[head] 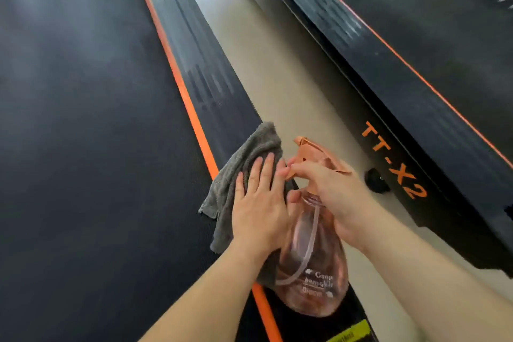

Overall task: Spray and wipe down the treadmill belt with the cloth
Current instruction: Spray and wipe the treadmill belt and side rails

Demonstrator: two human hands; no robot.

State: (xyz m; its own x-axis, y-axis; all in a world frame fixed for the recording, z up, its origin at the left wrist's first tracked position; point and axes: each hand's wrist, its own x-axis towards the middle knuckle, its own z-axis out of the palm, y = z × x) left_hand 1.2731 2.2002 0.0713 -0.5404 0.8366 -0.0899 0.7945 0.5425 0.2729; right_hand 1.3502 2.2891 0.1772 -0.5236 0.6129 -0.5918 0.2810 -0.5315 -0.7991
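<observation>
On adjacent treadmill frame [410,116], orange "TT-X2" [394,159].

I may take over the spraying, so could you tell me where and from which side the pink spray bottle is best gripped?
Probably the narrow neck of the spray bottle, below the orange spray head, from behind as the right hand does: the belly is wide and round, and the nozzle faces away.
</observation>
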